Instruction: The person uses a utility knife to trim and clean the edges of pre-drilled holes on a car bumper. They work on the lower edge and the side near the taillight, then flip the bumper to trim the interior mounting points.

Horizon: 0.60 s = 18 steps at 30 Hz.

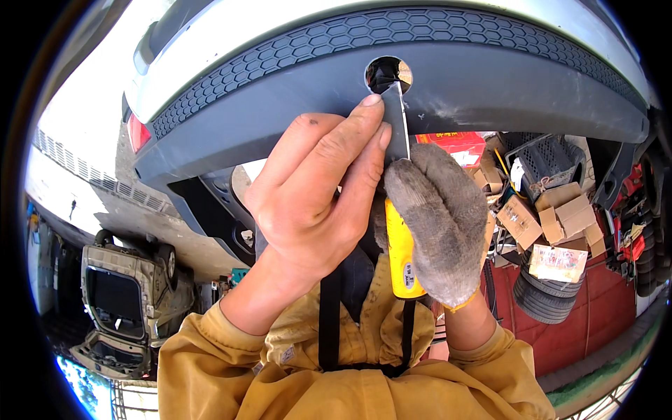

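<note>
My right hand (441,217), in a grey-brown knit glove, is closed around a tool with a yellow body (404,255). A dark flat blade (397,126) with a bright edge rises above the glove, in line with that body; the glove hides where they join. My bare left hand (315,189) is closed, its fingertips pressed against the blade's left side. The blade's tip is at the lower rim of a round hole (385,74) in the dark grey car bumper (280,105). Dark material shows inside the hole.
A honeycomb-patterned strip (294,52) runs across the bumper. At right, below the bumper, lie cardboard boxes (570,213), a dark plastic crate (544,164), a red box (455,145) and stacked tyres (546,297). A damaged vehicle body (129,297) stands at left.
</note>
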Motion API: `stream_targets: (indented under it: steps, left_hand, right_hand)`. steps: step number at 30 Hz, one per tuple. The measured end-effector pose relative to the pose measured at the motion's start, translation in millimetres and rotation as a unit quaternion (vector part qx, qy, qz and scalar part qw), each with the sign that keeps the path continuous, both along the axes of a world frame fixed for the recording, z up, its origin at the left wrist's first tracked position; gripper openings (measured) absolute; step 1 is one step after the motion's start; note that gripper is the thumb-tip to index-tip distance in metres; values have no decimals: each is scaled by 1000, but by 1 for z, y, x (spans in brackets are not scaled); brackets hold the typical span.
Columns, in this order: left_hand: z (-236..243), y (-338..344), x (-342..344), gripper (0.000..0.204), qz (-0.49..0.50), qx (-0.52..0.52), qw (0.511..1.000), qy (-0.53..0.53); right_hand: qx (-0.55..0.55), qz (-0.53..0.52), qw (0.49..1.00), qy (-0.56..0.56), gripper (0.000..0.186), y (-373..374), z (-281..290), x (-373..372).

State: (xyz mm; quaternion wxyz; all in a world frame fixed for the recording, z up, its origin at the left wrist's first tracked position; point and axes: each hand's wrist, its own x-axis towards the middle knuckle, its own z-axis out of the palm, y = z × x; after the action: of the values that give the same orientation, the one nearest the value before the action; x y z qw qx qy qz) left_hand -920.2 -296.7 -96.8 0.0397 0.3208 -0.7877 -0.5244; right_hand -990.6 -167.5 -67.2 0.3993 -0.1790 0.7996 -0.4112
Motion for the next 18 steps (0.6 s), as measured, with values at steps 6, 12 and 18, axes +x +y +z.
stream_targets:
  steps: [6,12,18]
  left_hand:
    - [6,4,-9,30,-20,-3,1000,20]
    - [8,-9,-27,27,-53,-79,994,-46]
    - [14,-20,-40,17,-163,-17,981,-105]
  right_hand:
    - [32,-63,996,-52,5,14,10,-16]
    - [40,-363,891,-270,22,20,23,-11]
    - [-39,-321,925,-203,18,72,-20,22]
